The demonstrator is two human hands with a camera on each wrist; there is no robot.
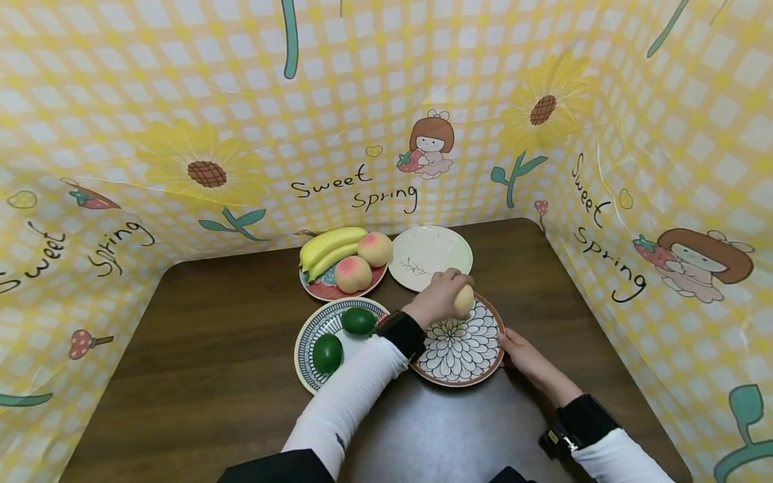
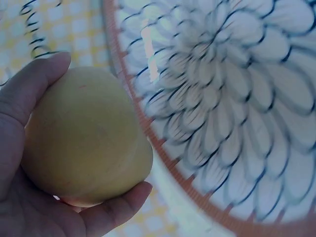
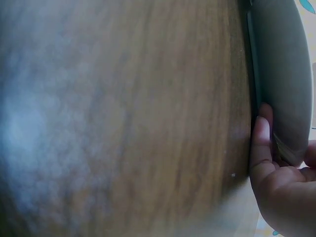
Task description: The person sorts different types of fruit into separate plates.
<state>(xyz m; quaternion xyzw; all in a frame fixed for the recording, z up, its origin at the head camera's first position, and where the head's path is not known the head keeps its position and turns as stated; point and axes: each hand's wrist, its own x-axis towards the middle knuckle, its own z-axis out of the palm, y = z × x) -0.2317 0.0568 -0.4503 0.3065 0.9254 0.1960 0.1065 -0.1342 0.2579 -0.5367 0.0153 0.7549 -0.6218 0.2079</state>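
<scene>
My left hand (image 1: 439, 295) grips a pale yellow peach (image 2: 86, 133), its thumb and fingers curled round the sides. In the head view the peach is held over the far part of a brown-rimmed plate (image 1: 459, 349) with a black-and-white petal pattern. At that plate's right rim, my right hand (image 1: 524, 354) pinches the edge. The right wrist view shows the plate's pale underside (image 3: 284, 74), with fingertips (image 3: 263, 131) tucked beneath the rim.
Left of the petal plate, a blue-patterned plate (image 1: 304, 345) bears dark green oval fruits (image 1: 328, 353), partly hidden by my left arm. Behind it, a red plate (image 1: 320, 290) holds bananas (image 1: 332, 247) and two peaches (image 1: 353, 274). A pale green plate (image 1: 431, 251) lies at the back.
</scene>
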